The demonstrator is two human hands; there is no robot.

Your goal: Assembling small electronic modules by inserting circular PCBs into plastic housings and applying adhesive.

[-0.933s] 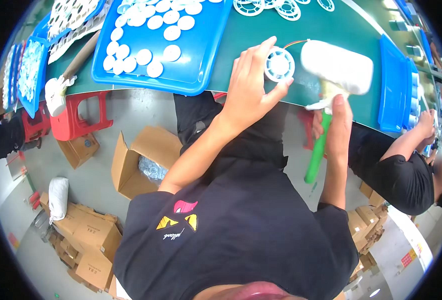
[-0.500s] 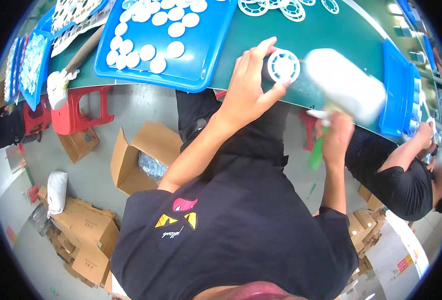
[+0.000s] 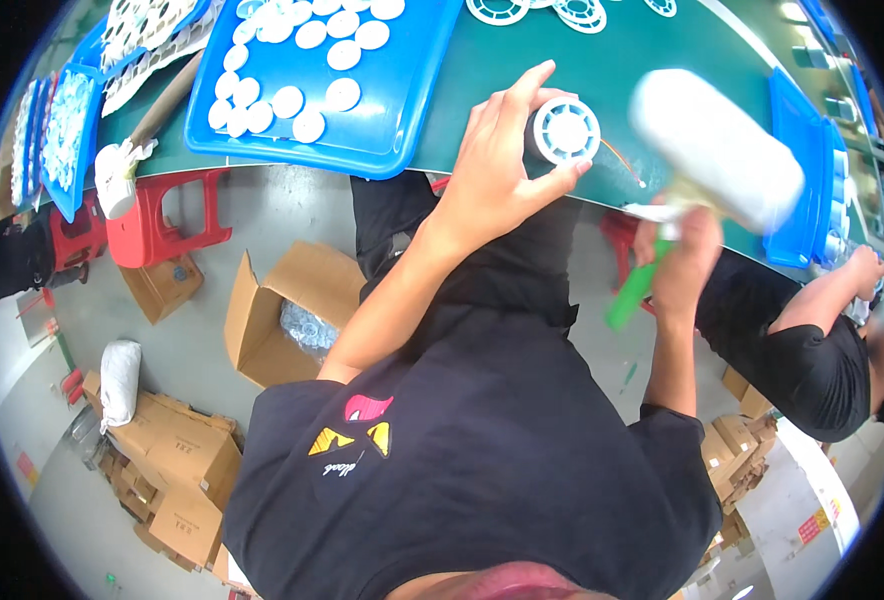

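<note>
My left hand (image 3: 497, 165) is wrapped round a short dark cylinder topped by a white spoked disc (image 3: 568, 131), holding it at the front of the green table (image 3: 522, 62). A thin orange wire (image 3: 618, 157) trails from the cylinder toward the table edge. Closed round the green handle of a mallet (image 3: 642, 283), my right hand (image 3: 689, 262) keeps it raised to the right of the cylinder. The mallet's thick white head (image 3: 717, 148) is blurred and apart from the disc.
A blue tray (image 3: 362, 155) of round white discs lies left of my hands. White spoked rings (image 3: 582, 14) lie at the far side. Another blue tray (image 3: 792, 180) stands right, near a co-worker's arm (image 3: 827, 290). Below are an open cardboard box (image 3: 252, 335) and a red stool (image 3: 162, 220).
The mallet and my right hand have moved a little right, with the head further from the disc. More of the orange wire shows. My left hand still holds the cylinder.
</note>
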